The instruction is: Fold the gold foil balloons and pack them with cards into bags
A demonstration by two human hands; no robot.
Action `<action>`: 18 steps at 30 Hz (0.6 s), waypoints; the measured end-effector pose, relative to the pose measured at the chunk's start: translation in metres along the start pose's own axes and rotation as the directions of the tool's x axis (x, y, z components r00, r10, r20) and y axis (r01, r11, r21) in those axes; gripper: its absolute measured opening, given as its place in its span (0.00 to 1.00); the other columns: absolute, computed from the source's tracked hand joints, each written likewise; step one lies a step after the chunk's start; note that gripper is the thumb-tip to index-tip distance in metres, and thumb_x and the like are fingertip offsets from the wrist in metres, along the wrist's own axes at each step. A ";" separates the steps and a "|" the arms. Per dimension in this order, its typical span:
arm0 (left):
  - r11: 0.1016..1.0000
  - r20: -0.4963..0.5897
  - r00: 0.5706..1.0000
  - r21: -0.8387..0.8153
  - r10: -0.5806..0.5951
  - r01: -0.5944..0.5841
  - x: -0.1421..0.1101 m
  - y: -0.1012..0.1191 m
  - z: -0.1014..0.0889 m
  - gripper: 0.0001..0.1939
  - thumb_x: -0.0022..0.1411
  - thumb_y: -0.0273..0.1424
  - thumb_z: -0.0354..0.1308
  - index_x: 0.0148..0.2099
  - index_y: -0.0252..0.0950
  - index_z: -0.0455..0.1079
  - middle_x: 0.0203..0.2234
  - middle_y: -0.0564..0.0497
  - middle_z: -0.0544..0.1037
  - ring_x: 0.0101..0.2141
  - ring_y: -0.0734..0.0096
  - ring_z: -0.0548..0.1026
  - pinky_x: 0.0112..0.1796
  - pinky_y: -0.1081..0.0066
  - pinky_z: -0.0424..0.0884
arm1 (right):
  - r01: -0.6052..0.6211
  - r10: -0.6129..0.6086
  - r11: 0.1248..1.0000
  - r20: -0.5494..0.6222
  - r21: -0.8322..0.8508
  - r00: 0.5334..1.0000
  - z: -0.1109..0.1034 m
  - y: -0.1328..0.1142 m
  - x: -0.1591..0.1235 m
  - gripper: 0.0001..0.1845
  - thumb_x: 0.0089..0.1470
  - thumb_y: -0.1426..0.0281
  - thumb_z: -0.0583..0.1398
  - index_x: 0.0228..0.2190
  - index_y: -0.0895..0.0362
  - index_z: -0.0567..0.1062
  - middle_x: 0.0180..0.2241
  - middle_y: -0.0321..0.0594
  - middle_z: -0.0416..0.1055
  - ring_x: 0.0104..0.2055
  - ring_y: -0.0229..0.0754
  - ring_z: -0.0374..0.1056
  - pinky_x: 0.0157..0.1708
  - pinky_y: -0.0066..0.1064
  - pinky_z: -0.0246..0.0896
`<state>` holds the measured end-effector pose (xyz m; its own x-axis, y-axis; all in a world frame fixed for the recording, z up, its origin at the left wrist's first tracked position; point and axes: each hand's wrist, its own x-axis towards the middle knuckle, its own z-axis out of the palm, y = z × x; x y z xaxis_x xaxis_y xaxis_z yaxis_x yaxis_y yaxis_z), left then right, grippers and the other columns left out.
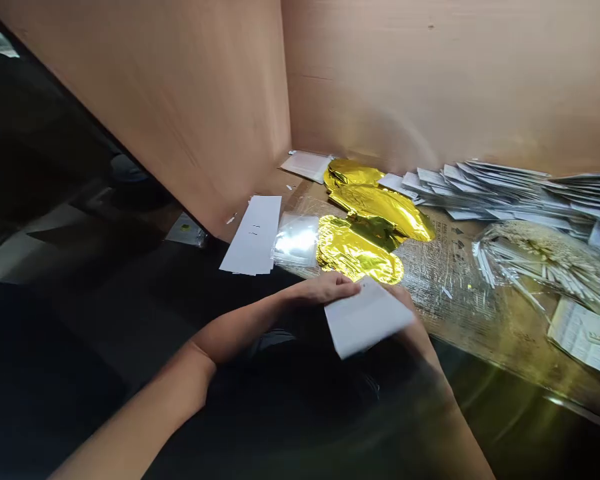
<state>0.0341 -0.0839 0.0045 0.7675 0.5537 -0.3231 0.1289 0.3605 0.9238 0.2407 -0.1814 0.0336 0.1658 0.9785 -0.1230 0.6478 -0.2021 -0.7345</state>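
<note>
A: Held item?
B: White paper sheet [369, 319], roughly four-sided, small dark mark near top edge.
A: Pose?
B: Tilted, up off the surface, between left hand [333, 288] and right hand [409, 308].
A: State?
B: Looks flat, mostly plain; right corner blurred, underside hidden.

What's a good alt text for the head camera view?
Two bare hands, the left and the right, hold a folded white sheet at the edge of a work surface. Beyond lie shiny gold foil pieces, white paper strips, and a long row of overlapping flat packets.
</note>
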 end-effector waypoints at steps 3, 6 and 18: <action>0.991 0.155 0.988 0.130 0.006 -0.027 0.011 0.003 0.013 0.24 0.60 0.50 0.68 0.37 0.31 0.78 0.27 0.52 0.77 0.26 0.74 0.72 0.27 0.74 0.65 | -0.085 0.032 0.948 0.173 0.308 0.984 -0.013 -0.004 -0.012 0.15 0.48 0.58 0.69 0.24 0.57 0.76 0.24 0.40 0.71 0.29 0.45 0.66 0.28 0.33 0.58; 0.973 0.205 0.978 0.214 0.040 -0.085 0.021 0.003 0.012 0.24 0.62 0.50 0.66 0.36 0.30 0.78 0.25 0.53 0.74 0.25 0.75 0.70 0.26 0.75 0.62 | -0.228 0.029 0.811 0.353 0.539 0.935 -0.028 0.001 -0.026 0.18 0.58 0.54 0.67 0.33 0.58 0.79 0.29 0.39 0.74 0.31 0.45 0.68 0.30 0.32 0.61; 0.890 -0.357 0.919 -0.346 0.167 -0.297 0.078 -0.015 0.052 0.27 0.51 0.46 0.78 0.42 0.33 0.74 0.33 0.47 0.84 0.30 0.66 0.81 0.34 0.66 0.80 | -0.111 0.262 0.896 -0.311 0.430 0.913 0.001 0.059 -0.002 0.19 0.66 0.47 0.58 0.40 0.50 0.69 0.28 0.35 0.75 0.27 0.43 0.70 0.29 0.32 0.67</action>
<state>0.1251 -0.0853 -0.0243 0.5023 0.8374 -0.2156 -0.3308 0.4165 0.8468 0.2778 -0.1954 -0.0098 0.5529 0.8275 -0.0975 0.2420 -0.2714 -0.9316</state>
